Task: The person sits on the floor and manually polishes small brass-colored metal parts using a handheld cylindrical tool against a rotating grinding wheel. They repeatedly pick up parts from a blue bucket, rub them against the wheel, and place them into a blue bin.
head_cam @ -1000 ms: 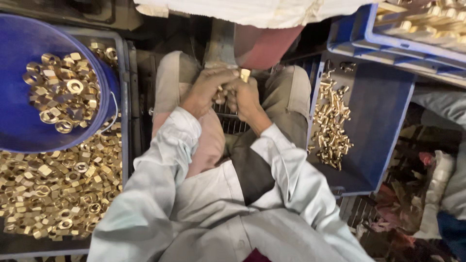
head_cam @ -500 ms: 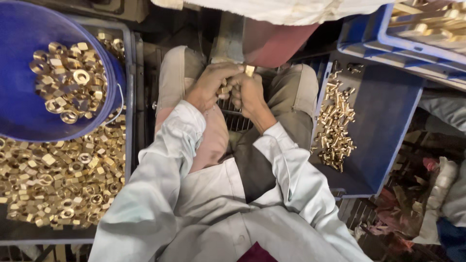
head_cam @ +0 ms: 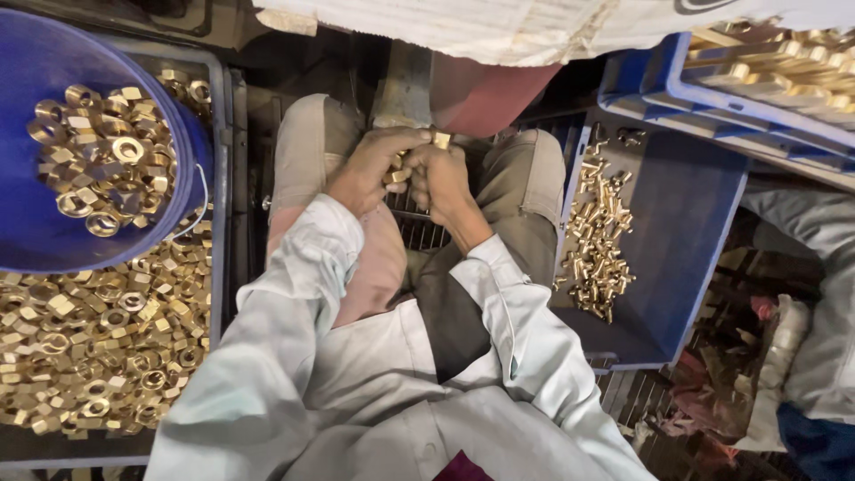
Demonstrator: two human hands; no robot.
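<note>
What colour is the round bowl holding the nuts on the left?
Blue; the bowl shows clearly in the head view.

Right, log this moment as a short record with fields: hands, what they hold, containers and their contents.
left hand: closed around small brass parts, over the lap
right hand: pressed against the left, pinching a brass fitting
blue bowl: at the person's left, holds brass hex nuts
tray under the bowl: heaped with loose nuts
blue tray: at the person's right, holds a strip of small brass fittings
</note>
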